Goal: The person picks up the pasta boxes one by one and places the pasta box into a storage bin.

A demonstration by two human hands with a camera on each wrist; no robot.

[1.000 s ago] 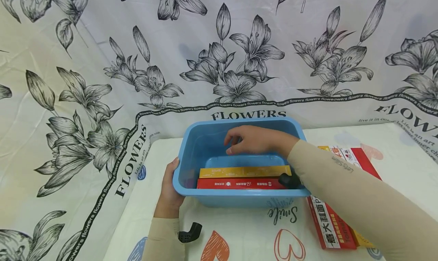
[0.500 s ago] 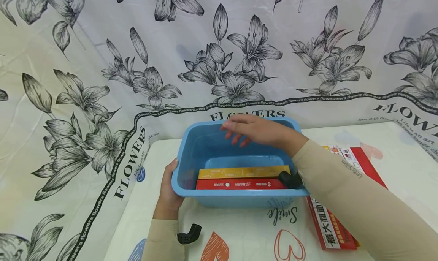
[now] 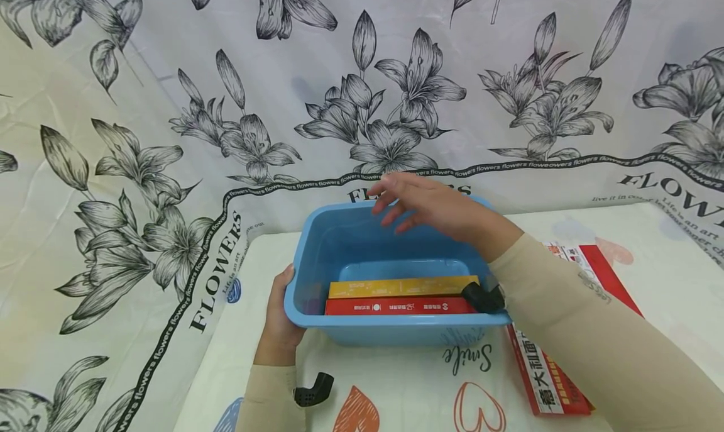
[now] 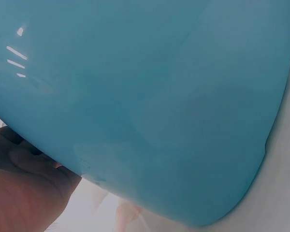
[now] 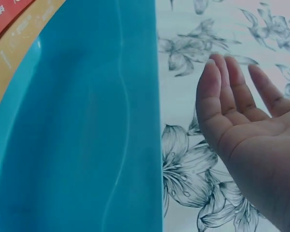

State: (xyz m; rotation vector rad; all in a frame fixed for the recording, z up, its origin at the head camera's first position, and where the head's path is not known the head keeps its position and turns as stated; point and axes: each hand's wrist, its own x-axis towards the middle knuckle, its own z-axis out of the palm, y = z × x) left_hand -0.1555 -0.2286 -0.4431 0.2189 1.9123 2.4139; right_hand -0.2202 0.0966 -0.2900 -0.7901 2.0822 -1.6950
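A light blue plastic tub stands on the table, with a yellow box and a red box side by side near its front wall. My left hand holds the tub's left side at the rim; in the left wrist view that hand shows partly behind the tub wall. Over the far rim hangs my right hand, fingers spread and loosely bent with nothing in them. The right wrist view has the hand beside the tub's rim, palm showing.
Red pasta boxes with white lettering lie on the table right of the tub, partly hidden under the right forearm. A white cloth with black flower drawings hangs close behind the tub. Black wrist devices sit at the sleeves.
My right hand has risen from inside the tub and moved back over the far rim, its fingers opening out. The left hand stays at the tub's left side; the boxes have not moved.
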